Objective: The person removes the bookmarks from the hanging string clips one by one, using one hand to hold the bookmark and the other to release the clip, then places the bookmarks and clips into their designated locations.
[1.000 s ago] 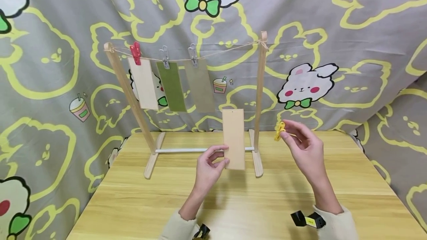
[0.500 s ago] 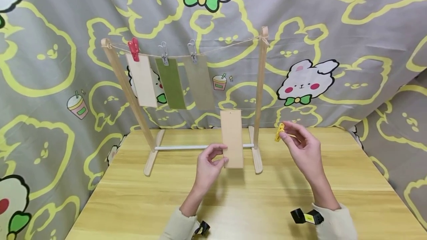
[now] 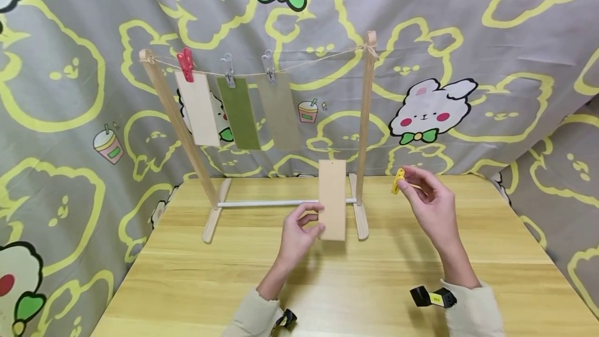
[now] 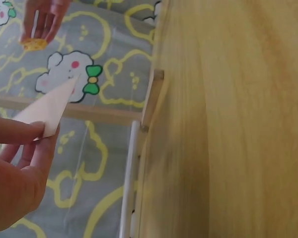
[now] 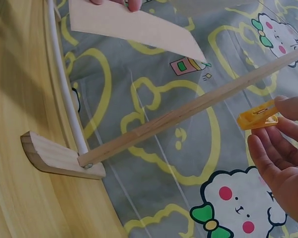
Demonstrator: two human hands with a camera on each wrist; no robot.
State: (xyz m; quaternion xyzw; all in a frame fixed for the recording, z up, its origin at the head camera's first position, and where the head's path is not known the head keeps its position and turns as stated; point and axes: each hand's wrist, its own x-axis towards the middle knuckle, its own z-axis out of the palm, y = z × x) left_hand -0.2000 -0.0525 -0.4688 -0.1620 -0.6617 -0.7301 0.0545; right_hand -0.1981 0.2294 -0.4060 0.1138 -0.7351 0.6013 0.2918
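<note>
My left hand [image 3: 299,230] pinches a peach-coloured rectangular card [image 3: 332,199] by its lower left edge and holds it upright above the table, in front of the rack's right side. A tiny hole shows near the card's top. In the right wrist view the card [image 5: 134,27] hangs beyond the rack's post. My right hand [image 3: 432,204] pinches a yellow clothespin [image 3: 398,181] between thumb and fingers, right of the rack. Along the string [image 3: 318,61] hang a cream card [image 3: 200,111] under a red clothespin [image 3: 186,65], and green [image 3: 238,113] and grey-beige [image 3: 280,113] cards under grey clothespins.
The wooden rack's right post [image 3: 365,118] stands between my two hands. A white rod [image 3: 262,203] joins its feet, and the right foot [image 3: 359,217] lies just beside the held card. Behind the wooden table [image 3: 383,274] hangs a patterned grey curtain [image 3: 505,56].
The left hand has shifted slightly right with the peach card, which sits a little lower. The right hand still holds the yellow clothespin, slightly farther right. The head view has tilted down a little.
</note>
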